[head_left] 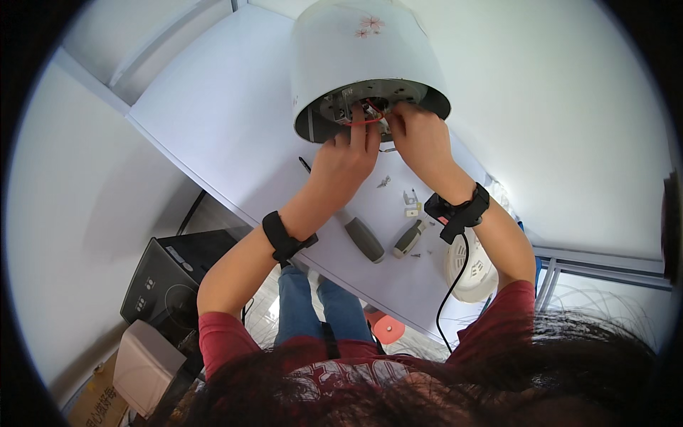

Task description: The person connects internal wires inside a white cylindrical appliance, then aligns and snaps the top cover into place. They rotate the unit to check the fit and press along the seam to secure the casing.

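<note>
A white drum-shaped appliance housing (356, 57) with a small red flower print lies at the far end of the table. Its open underside faces me and shows a metal bracket, red wires (365, 122) and other inner parts. My left hand (345, 167) reaches into this opening, its index and middle fingers stretched out by the bracket and a red wire crossing them. My right hand (425, 146) is at the opening's right side, thumb and fingers pinched together beside the wires. What the pinch holds is too small and shaded to make out.
On the white table (228, 85) lie a grey-handled screwdriver (364, 240), a shorter grey-handled tool (409, 238), screws (384, 181) and small pale parts (413, 212). A white slotted object (469, 274) is at the right edge. A black cable (455, 285) hangs from my right wrist. Left stands a black appliance (153, 285).
</note>
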A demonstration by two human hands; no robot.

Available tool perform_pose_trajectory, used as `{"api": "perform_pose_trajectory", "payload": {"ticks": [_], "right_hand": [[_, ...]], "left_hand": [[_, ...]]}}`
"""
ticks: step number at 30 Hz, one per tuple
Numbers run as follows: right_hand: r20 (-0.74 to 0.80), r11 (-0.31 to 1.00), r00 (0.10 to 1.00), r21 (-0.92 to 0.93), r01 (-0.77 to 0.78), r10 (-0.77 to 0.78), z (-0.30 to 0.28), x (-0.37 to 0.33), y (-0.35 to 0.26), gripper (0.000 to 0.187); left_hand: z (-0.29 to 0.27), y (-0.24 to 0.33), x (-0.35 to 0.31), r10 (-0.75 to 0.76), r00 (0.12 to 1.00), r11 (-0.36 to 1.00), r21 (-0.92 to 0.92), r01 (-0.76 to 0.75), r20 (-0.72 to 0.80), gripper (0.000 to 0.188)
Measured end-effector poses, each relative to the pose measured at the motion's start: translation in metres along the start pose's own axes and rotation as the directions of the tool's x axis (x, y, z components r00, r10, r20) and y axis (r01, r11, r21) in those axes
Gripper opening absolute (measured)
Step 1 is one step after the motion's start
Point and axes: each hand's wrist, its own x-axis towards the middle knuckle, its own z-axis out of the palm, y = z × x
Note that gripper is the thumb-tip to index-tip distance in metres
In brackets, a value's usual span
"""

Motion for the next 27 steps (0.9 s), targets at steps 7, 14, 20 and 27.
{"api": "perform_pose_trajectory", "payload": {"ticks": [7, 14, 20, 27], "right_hand": [[-0.004, 0.999, 1.0, 0.029, 0.026, -0.026, 0.001, -0.002, 0.002, 0.013], [-0.029, 0.997, 0.998, 0.061, 0.053, -0.051, -0.001, -0.003, 0.0, 0.013], [-0.051, 0.999, 0.998, 0.028, 0.031, -0.03, 0.002, -0.003, 0.003, 0.015], [-0.056, 0.998, 0.997, 0.035, 0.046, -0.044, 0.0, -0.001, 0.0, 0.017]], "left_hand": [[-0.009, -0.001, -0.012, 0.111, 0.993, 0.994, -0.021, -0.111, -0.027, 0.036], [-0.005, -0.001, -0.009, 0.108, 0.99, 0.991, -0.064, -0.114, -0.088, 0.028], [-0.006, 0.003, -0.007, 0.062, 0.998, 0.992, -0.113, -0.062, -0.006, 0.038], [0.0, 0.002, -0.007, 0.021, 1.0, 0.989, -0.146, -0.022, -0.013, 0.038]]}}
